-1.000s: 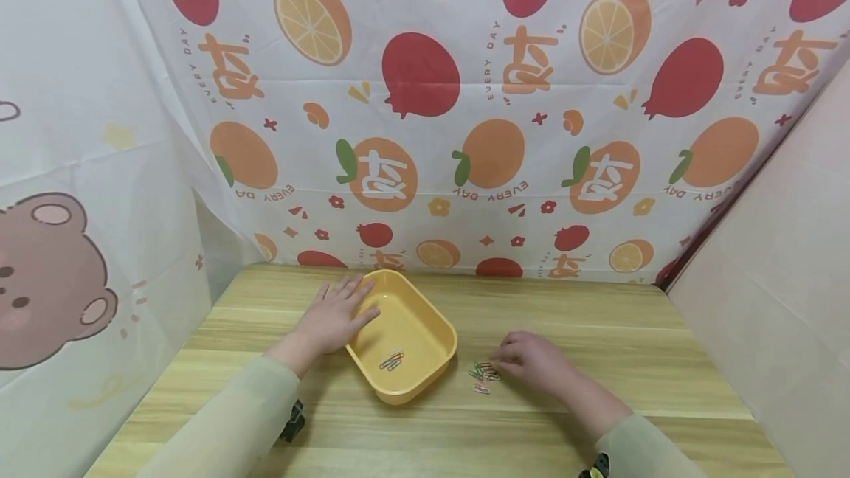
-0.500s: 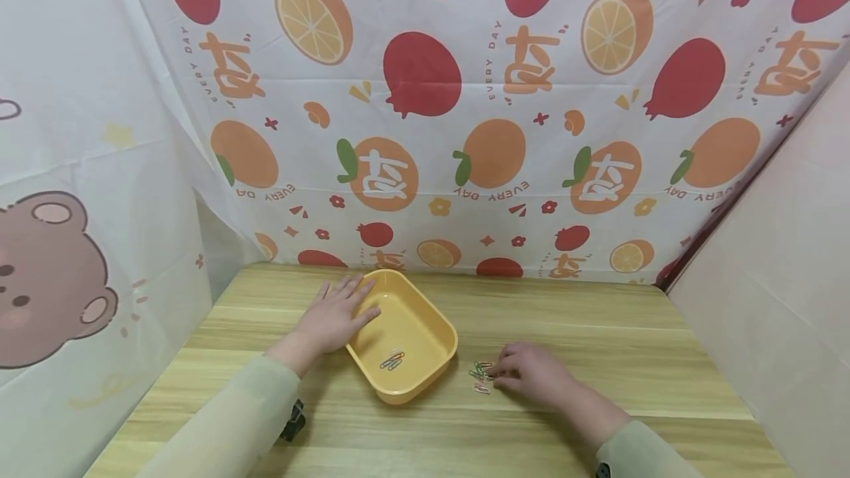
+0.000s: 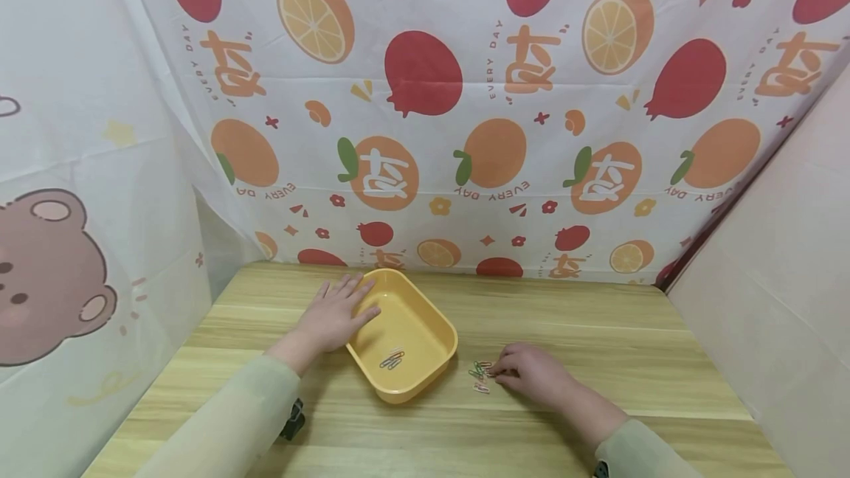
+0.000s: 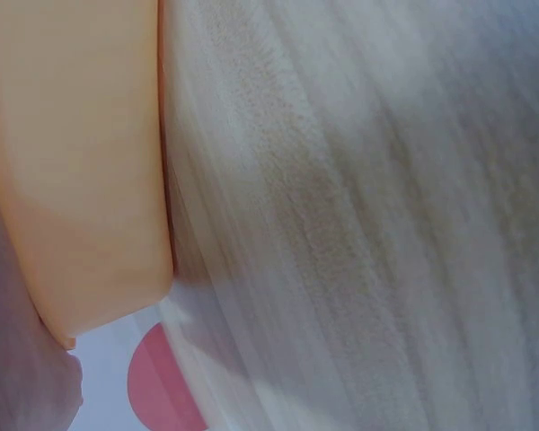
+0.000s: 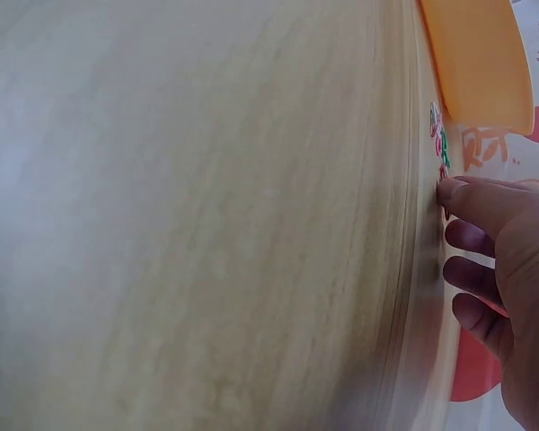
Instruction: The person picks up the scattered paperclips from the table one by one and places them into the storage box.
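Note:
My left hand (image 3: pixel 330 319) rests spread over the left rim of a yellow plastic tray (image 3: pixel 438 319), thumb reaching inside. Several paper clips (image 3: pixel 392 359) lie on the tray's floor, toward its near end. To the right of the tray is a small pile of coloured paper clips (image 3: pixel 477 372) on the table, green, pink and dark ones among them. My right hand (image 3: pixel 531 371) is at that pile's right side, fingers curled, thumb and forefinger pinching a reddish paper clip (image 5: pixel 446 212). That clip is partly hidden by the fingertips.
The wood-grain table (image 3: pixel 564 308) ends at a fruit-print cloth (image 3: pixel 425 168) hanging behind it. Pale cloths hang at both sides, the left one with a bear print (image 3: pixel 53 279). In the left wrist view, the tray's outer wall (image 4: pixel 81 162) stands on the table.
My right hand has come slightly nearer and down onto the clip pile, its fingertips now covering some of the clips. The left hand and the tray hold their place.

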Motion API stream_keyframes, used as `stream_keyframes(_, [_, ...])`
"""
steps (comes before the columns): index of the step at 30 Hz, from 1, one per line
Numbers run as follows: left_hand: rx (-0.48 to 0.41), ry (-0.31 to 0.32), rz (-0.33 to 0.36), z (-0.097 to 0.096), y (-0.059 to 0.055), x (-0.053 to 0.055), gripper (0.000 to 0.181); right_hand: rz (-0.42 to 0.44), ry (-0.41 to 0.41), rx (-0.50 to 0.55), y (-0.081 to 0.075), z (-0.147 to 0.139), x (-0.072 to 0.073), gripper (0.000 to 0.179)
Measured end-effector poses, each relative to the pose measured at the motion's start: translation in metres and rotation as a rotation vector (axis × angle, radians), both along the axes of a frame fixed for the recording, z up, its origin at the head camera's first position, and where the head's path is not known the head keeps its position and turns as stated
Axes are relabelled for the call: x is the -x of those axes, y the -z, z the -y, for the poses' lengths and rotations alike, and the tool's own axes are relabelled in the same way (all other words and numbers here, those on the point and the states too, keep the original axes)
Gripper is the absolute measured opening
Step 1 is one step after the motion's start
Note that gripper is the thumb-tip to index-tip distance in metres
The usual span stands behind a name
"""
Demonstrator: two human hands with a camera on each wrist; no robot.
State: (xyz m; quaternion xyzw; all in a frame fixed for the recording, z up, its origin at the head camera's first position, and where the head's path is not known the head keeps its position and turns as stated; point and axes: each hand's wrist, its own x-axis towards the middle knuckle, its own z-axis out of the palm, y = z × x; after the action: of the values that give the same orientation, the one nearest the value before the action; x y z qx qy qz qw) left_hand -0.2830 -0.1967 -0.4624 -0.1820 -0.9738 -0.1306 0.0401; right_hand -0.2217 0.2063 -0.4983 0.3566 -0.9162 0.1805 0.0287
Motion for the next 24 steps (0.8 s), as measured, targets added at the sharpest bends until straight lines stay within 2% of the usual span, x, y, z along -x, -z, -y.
stream_keyframes(17, [0.027,-0.001,-0.004,0.0003,-0.0021,-0.0004,0.067,0.046,0.093,-0.004,0.0014,0.0022,0.0025,0.008])
stream_keyframes(24, [0.036,-0.003,-0.003,0.0008,-0.0012,0.0003,0.067,0.043,0.105,-0.005,0.0032,0.0018,0.0025,0.007])
